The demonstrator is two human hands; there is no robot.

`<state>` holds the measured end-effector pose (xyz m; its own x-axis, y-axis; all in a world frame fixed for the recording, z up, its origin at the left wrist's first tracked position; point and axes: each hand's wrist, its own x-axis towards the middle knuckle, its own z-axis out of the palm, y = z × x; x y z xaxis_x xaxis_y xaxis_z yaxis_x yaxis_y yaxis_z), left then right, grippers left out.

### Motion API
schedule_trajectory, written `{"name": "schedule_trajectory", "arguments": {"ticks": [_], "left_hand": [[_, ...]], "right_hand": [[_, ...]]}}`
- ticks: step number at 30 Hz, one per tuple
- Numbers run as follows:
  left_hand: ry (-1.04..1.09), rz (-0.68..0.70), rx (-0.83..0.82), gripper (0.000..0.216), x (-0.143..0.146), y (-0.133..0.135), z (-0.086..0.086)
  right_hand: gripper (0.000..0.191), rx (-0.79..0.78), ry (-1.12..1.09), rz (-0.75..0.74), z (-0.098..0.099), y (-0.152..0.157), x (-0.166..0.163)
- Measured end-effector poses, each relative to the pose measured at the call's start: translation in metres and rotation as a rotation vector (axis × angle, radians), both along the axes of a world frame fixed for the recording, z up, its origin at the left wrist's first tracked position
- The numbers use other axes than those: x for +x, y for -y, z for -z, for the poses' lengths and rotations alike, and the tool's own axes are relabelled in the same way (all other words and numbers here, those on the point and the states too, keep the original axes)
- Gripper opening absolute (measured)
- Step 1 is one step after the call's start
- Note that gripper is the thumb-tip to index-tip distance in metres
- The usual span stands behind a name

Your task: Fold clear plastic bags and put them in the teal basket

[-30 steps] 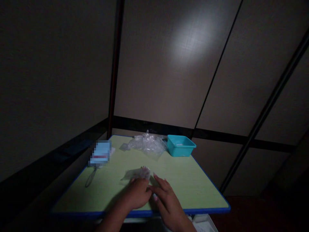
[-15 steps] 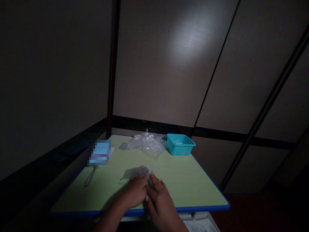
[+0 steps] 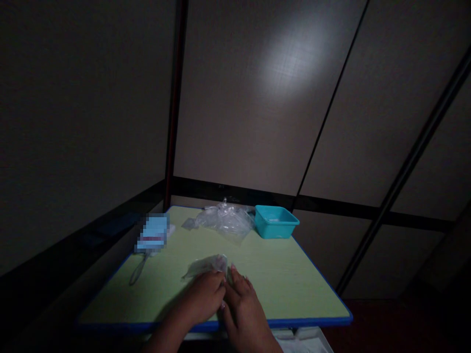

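A small clear plastic bag [image 3: 208,265] lies on the table near its front, sticking out beyond my left hand [image 3: 209,294]. The fingers of that hand are curled closed on the bag's near right part. My right hand [image 3: 243,304] rests against it on the right, fingers stretched forward along the bag's right edge, thumb pointing toward the left hand. The fingertips of the left hand are partly hidden, and what is inside the bag is too dim to make out.
The green table [image 3: 287,284] has a blue edge. At its back lie crumpled clear plastic bags [image 3: 228,220] beside a turquoise basket [image 3: 276,228]. A blurred-out light blue item [image 3: 152,233] with a strap loop sits at the left. Below the front edge is a white drawer [image 3: 309,338].
The bag's visible part has tilted and bunched up slightly. Both hands have stayed almost in place, with small finger movements; the view has shifted a little.
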<state>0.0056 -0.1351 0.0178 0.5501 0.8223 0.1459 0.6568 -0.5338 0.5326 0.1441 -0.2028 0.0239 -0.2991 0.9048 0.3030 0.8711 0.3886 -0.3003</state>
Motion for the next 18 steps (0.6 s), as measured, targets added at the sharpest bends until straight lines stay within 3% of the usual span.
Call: {"name": "schedule_trajectory", "arguments": {"ticks": [6,11,18], "left_hand": [[-0.007,0.026,-0.077,0.033,-0.002,0.003,-0.009],[0.060,0.028,-0.031,0.038,-0.006,0.008,-0.015],[0.163,-0.139,0.107,0.039,-0.031,0.000,-0.007]], "right_hand": [[0.057,-0.023,0.000,0.049,0.006,-0.005,-0.002],[0.054,-0.049,0.014,0.043,0.007,-0.007,-0.002],[0.053,-0.059,0.040,0.023,0.007,-0.007,-0.006]]}}
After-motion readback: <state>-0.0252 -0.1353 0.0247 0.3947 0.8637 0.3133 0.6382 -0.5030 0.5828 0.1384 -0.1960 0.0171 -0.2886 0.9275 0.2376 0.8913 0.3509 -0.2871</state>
